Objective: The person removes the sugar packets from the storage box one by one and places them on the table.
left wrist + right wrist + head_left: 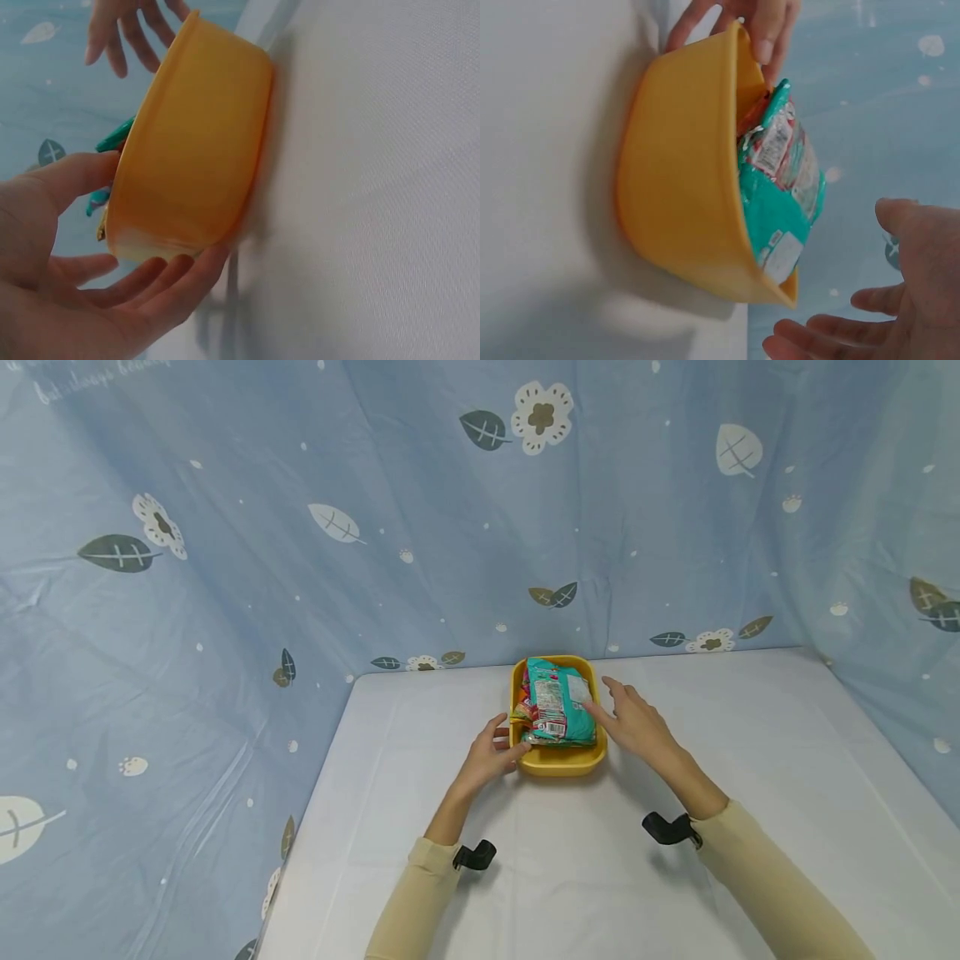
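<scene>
A yellow plastic basin (561, 766) stands on the white table near its back edge. Inside it lies a teal snack bag (576, 717) with a printed label and barcode, on top of other colourful packets (522, 703). My left hand (489, 757) grips the basin's left side, thumb over the rim and fingers against the outer wall, as the left wrist view shows. On the other side, my right hand (637, 724) is held beside the rim with fingers spread; in the right wrist view this hand (900, 300) is apart from the basin and holds nothing.
A white cloth (420, 735) covers the table. Behind and to the left hangs a blue curtain (420, 468) with leaf and flower prints, close to the basin's far end. Black wrist mounts (475, 856) sit at both sleeve cuffs.
</scene>
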The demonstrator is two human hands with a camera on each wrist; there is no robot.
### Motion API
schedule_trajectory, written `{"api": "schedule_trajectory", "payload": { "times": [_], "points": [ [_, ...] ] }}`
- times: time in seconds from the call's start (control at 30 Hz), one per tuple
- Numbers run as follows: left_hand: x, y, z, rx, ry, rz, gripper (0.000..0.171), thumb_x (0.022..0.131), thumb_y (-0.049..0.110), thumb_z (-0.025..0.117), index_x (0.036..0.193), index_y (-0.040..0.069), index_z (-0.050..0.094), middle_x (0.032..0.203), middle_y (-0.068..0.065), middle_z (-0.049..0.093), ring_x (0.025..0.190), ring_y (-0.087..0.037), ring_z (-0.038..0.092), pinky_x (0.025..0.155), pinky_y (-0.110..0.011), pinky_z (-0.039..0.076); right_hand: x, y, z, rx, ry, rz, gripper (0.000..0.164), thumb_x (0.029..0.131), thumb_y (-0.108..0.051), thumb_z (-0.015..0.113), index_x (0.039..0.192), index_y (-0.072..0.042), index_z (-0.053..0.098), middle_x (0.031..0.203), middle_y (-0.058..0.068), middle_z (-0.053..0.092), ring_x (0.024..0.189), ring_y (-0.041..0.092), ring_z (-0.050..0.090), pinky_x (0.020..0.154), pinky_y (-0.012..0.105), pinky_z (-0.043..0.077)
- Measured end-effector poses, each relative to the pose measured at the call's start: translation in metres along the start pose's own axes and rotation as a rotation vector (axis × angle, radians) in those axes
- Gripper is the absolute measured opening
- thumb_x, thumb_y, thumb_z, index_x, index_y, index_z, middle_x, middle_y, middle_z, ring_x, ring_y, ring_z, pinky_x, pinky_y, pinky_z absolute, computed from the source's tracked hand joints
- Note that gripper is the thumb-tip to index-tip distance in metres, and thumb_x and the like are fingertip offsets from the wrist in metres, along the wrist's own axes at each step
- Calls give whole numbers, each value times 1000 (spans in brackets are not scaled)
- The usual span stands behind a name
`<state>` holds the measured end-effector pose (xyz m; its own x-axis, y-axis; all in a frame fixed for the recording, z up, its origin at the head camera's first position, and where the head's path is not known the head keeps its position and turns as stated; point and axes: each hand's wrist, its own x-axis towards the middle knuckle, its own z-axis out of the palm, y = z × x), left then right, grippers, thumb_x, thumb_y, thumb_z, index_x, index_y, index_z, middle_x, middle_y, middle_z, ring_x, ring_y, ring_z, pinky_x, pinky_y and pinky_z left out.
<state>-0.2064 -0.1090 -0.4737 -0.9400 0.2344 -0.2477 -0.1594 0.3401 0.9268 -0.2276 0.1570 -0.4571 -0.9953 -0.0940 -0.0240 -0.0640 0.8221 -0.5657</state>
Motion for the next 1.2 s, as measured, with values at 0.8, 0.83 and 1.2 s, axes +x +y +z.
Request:
{"api": "schedule_trajectory", "payload": {
  "times": [0.8,0.83,1.2],
  "points": [
    [28,-35,5,-2,18,44,81,88,27,73,155,17,28,138,-17,49,111,-26,59,75,-33,64,32,-23,6,13,-4,-37,80,99,-50,50,150,7,28,144,34,42,131,49,43,108,69,35],
    [28,-35,5,-2,17,46,81,88,26,73,155,17,28,137,-17,49,110,-25,59,75,-33,64,32,-24,6,10,-6,-32,80,99,-50,50,150,7,28,144,34,43,131,49,44,108,69,36],
    [31,-40,6,-2,19,60,83,87,25,74,155,17,28,137,-18,49,110,-26,60,78,-38,64,42,-37,16,-41,-77,53,84,98,-50,52,150,10,24,139,37,45,122,50,51,101,61,48]
  ]
}}
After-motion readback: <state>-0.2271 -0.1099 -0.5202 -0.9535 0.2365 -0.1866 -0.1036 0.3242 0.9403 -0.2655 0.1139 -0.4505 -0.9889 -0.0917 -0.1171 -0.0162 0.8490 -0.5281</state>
